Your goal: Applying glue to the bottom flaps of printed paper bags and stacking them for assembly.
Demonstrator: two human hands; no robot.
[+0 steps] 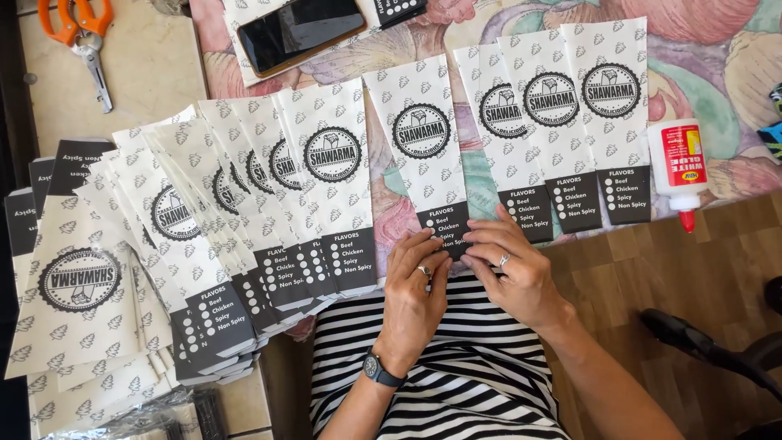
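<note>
A white paper sleeve [420, 138] with a leaf pattern, a round black emblem and a black lower band lies on the flowered tablecloth [717, 73] in front of me. My left hand [414, 293] and my right hand [515, 269] both press their fingertips on the black bottom edge of this sleeve. Each hand wears a ring, and a dark watch is on my left wrist. To the right lie three more sleeves [562, 114], overlapping. A fanned row of several sleeves [269, 195] spreads to the left.
A white glue bottle [680, 167] with a red tip lies at the right. A dark phone [297, 31] rests at the top. Orange-handled scissors [81, 41] sit top left. More printed sleeves [77, 293] are piled at the left.
</note>
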